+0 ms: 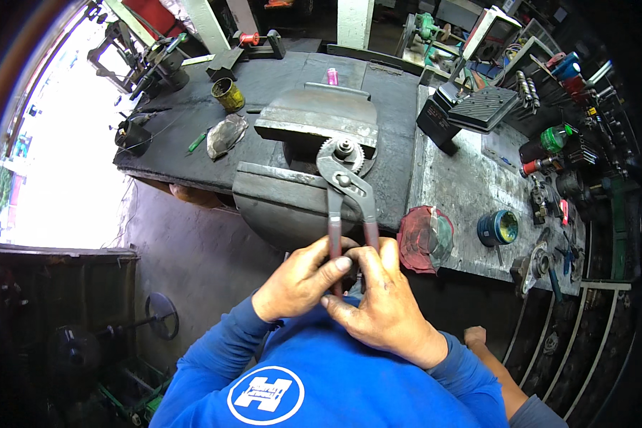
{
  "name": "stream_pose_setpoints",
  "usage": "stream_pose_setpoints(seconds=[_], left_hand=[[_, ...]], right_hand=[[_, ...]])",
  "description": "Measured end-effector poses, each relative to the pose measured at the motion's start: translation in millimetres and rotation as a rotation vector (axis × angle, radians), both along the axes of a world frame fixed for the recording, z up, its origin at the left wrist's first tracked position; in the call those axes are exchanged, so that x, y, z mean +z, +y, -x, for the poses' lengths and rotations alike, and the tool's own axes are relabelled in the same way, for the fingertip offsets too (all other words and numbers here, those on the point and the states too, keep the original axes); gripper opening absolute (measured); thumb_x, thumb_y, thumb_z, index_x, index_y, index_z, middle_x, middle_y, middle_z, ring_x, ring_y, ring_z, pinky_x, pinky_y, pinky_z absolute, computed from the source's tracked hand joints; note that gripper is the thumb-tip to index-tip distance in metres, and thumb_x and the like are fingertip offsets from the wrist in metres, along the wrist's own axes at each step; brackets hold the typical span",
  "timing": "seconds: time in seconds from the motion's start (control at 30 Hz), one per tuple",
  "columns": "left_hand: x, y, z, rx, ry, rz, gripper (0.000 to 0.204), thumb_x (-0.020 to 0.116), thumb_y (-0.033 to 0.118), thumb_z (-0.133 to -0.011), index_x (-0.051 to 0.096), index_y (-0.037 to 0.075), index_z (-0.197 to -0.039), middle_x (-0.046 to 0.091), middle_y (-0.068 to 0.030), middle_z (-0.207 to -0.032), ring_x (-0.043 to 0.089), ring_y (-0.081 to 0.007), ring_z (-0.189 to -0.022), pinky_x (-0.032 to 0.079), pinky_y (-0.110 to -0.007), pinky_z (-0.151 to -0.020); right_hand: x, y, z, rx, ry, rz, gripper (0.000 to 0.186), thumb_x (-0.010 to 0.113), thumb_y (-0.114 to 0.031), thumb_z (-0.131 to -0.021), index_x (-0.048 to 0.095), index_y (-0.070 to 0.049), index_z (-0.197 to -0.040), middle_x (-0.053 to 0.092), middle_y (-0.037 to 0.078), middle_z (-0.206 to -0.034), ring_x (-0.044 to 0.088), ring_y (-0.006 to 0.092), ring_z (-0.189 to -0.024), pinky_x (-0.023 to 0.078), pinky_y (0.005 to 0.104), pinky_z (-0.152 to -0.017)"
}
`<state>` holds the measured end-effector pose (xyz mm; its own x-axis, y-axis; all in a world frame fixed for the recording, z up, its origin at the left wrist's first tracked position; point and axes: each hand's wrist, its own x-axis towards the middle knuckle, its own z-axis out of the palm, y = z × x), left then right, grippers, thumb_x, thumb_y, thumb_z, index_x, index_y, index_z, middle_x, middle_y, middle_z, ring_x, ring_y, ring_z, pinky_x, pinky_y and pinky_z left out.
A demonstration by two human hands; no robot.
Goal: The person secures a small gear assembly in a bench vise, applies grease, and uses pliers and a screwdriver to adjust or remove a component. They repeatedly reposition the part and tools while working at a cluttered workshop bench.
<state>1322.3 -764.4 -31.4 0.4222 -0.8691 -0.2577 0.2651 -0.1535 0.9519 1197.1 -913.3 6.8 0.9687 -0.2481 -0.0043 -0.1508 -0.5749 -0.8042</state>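
My left hand (pixel 305 277) and my right hand (pixel 378 299) are both closed on the red handles of large water-pump pliers (pixel 344 185). The pliers point away from me, their jaws up at a small toothed metal part (pixel 346 148) with a threaded centre, between the two wide steel jaws (pixel 314 121) of a bench vise. Whether the pliers grip that part or only lie against it I cannot tell. The lower ends of the handles are partly hidden by my fingers. A crumpled red rag (pixel 417 242) lies just right of my hands.
The dark bench (pixel 178 107) holds a yellow tin (pixel 227 94), a grey rag (pixel 226 135) and a green-handled tool (pixel 196 143). A scuffed metal bench (pixel 456 192) at right bears a blue tub (pixel 497 227), a green bottle (pixel 555 137) and several tools. Another person's bare arm (pixel 499 371) shows at lower right.
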Motion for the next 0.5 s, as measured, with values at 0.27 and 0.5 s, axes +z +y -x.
stream_pose_setpoints(seconds=[0.27,0.5], left_hand=[[10,-17,49,0.352,-0.048,0.026,0.041,0.059,0.031,-0.112,0.065,-0.003,-0.134,0.072,-0.0066,-0.111,0.066,-0.0125,-0.093,0.055,-0.030,-0.082],[25,-35,89,0.411,-0.145,-0.130,0.044,0.057,0.031,-0.113,0.065,-0.005,-0.136,0.071,-0.0081,-0.112,0.066,-0.0140,-0.101,0.054,-0.030,-0.090]], right_hand=[[-10,-36,5,0.180,-0.236,-0.421,0.055,0.083,-0.013,-0.087,0.056,0.000,-0.132,0.052,0.019,-0.116,0.065,0.0293,-0.094,0.057,0.0381,-0.082],[-21,-70,23,0.302,-0.269,-0.369,0.051,0.081,-0.014,-0.086,0.059,-0.004,-0.131,0.059,0.019,-0.111,0.069,0.0363,-0.095,0.060,0.0442,-0.077]])
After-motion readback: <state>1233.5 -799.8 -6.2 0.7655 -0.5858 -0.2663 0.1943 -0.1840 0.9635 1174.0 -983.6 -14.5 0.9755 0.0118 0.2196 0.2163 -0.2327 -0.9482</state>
